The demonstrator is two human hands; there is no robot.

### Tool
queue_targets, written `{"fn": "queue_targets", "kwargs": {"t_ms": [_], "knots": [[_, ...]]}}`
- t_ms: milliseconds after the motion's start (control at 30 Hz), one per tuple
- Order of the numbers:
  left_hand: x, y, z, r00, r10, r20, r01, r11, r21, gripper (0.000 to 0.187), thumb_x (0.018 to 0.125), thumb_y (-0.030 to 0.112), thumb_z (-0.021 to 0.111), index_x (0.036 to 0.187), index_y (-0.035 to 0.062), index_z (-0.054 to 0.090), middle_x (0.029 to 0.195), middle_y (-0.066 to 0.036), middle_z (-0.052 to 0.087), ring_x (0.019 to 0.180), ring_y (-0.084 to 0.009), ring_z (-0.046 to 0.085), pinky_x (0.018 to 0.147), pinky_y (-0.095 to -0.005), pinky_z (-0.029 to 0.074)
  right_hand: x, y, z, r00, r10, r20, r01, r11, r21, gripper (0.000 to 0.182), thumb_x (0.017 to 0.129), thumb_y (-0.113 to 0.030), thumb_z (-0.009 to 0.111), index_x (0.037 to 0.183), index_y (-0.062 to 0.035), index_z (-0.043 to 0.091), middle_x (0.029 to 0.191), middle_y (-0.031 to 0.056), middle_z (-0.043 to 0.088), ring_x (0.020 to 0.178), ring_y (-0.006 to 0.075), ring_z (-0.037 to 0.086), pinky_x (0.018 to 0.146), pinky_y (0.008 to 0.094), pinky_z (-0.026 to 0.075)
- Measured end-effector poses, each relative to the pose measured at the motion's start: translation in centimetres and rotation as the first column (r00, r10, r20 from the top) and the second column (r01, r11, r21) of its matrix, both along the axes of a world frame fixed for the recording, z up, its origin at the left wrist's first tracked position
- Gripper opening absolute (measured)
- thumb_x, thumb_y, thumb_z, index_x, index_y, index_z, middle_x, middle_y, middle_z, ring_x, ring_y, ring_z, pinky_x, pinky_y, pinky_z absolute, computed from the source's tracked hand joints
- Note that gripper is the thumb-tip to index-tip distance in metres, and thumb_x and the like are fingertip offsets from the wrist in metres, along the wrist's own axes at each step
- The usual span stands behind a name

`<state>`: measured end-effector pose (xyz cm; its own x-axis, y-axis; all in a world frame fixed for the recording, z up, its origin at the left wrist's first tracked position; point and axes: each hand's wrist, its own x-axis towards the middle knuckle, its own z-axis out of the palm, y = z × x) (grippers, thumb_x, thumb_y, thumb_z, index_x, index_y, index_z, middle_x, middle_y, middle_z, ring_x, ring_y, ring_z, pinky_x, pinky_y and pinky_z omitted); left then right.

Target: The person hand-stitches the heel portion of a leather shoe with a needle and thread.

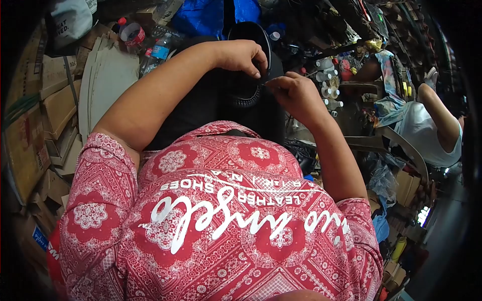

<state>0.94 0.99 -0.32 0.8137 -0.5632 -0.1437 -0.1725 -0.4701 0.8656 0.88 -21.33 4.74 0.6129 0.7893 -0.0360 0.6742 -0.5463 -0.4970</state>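
A black shoe [246,95] lies across my dark-clothed lap, its long rim running away from me and a ridged, stitched-looking edge at the near end. My left hand [243,56] reaches over it from the left, fingers curled down on its far edge and the thumb bent inward. On the right side, my right hand [296,95] is closed with thumb and forefinger pinched together close to the shoe's edge. Whatever sits in that pinch is too small and dark to make out. Only a small gap separates the two hands.
Flattened cardboard boxes [60,110] and a pale curved panel [105,80] stand at the left, beside plastic bottles [160,50]. A blue bag [201,17] is beyond the shoe. Several small bottles [327,76] stand right of my hand. Another person in white [427,133] sits farther right.
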Motion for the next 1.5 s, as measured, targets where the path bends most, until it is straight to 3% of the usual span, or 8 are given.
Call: {"fn": "queue_targets", "kwargs": {"t_ms": [200,600,900,1133,1200,1233,1267,1500], "knots": [[0.1,0.0,-0.2,1.000,0.000,0.007,0.000,1.000,-0.027,0.023,0.074,0.010,0.071,0.096,0.0032,0.069,0.094,-0.008,0.061,0.095,-0.0209,0.059,0.086,-0.0323,0.045,0.8,0.6,1.2,0.948,0.221,0.231,-0.195,0.973,-0.127,0.017,0.076,-0.010,0.065,0.091,-0.0101,0.073,0.079,0.0106,0.063,0.077,0.0298,0.063,0.071,0.0384,0.051],[0.3,0.4,0.1,0.989,-0.076,-0.129,0.060,0.990,-0.126,0.026,0.075,0.008,0.070,0.099,0.0002,0.067,0.091,-0.004,0.068,0.088,-0.0120,0.061,0.085,-0.0284,0.046,1.5,0.1,-0.8,0.993,0.121,0.003,-0.121,0.992,-0.033,0.017,0.078,-0.007,0.068,0.093,-0.0109,0.073,0.082,0.0102,0.064,0.077,0.0269,0.064,0.069,0.0346,0.052],[-0.1,0.2,0.6,0.996,-0.044,-0.077,0.036,0.995,-0.098,0.028,0.071,0.007,0.072,0.097,-0.0002,0.066,0.086,-0.005,0.068,0.085,-0.0138,0.060,0.081,-0.0301,0.046,2.5,-1.2,-3.6,0.869,-0.039,-0.493,0.130,0.980,0.152,0.013,0.078,-0.007,0.072,0.091,-0.0087,0.072,0.081,0.0021,0.059,0.080,0.0124,0.057,0.073,0.0265,0.046],[-0.6,0.6,0.2,0.998,0.017,-0.057,-0.015,0.999,0.029,0.030,0.070,0.005,0.068,0.100,0.0023,0.066,0.092,-0.007,0.066,0.090,-0.0143,0.059,0.081,-0.0289,0.046,1.4,-0.2,-2.6,0.976,-0.013,-0.219,0.047,0.987,0.153,0.014,0.078,-0.006,0.071,0.092,-0.0091,0.071,0.077,0.0045,0.053,0.072,0.0156,0.055,0.067,0.0289,0.045],[-1.4,1.6,-1.0,0.768,0.229,0.599,-0.239,0.969,-0.063,0.035,0.072,0.003,0.060,0.107,0.0048,0.063,0.104,-0.009,0.060,0.099,-0.0163,0.056,0.084,-0.0275,0.046,0.9,-0.6,-2.2,0.974,-0.030,-0.225,0.069,0.983,0.170,0.015,0.078,-0.006,0.071,0.093,-0.0097,0.071,0.077,0.0050,0.053,0.071,0.0162,0.055,0.066,0.0294,0.045],[-2.3,2.5,0.0,0.872,0.329,0.362,-0.325,0.943,-0.075,0.041,0.074,0.000,0.051,0.113,0.0070,0.061,0.111,-0.010,0.052,0.103,-0.0190,0.052,0.085,-0.0276,0.045,0.4,-0.8,-2.1,0.975,-0.053,-0.218,0.092,0.980,0.174,0.017,0.078,-0.006,0.070,0.094,-0.0102,0.072,0.077,0.0061,0.052,0.071,0.0180,0.056,0.065,0.0295,0.046],[-2.8,3.4,-0.4,0.771,0.317,0.552,-0.358,0.933,-0.036,0.041,0.077,-0.004,0.047,0.113,0.0082,0.062,0.109,-0.009,0.050,0.093,-0.0190,0.055,0.082,-0.0274,0.046,-0.1,-0.9,-2.1,0.975,-0.073,-0.211,0.112,0.978,0.178,0.018,0.078,-0.006,0.070,0.095,-0.0106,0.072,0.077,0.0072,0.052,0.071,0.0198,0.056,0.064,0.0296,0.046],[-11.4,0.6,2.5,0.788,0.518,0.332,-0.527,0.847,-0.070,0.041,0.078,-0.013,0.052,0.110,0.0083,0.066,0.088,-0.009,0.053,0.074,-0.0193,0.058,0.072,-0.0278,0.048,-2.9,-1.5,-3.2,0.976,-0.034,0.216,0.019,0.997,0.071,0.037,0.078,-0.004,0.062,0.112,-0.0183,0.068,0.078,0.0061,0.053,0.079,0.0238,0.054,0.079,0.0367,0.039]]}}
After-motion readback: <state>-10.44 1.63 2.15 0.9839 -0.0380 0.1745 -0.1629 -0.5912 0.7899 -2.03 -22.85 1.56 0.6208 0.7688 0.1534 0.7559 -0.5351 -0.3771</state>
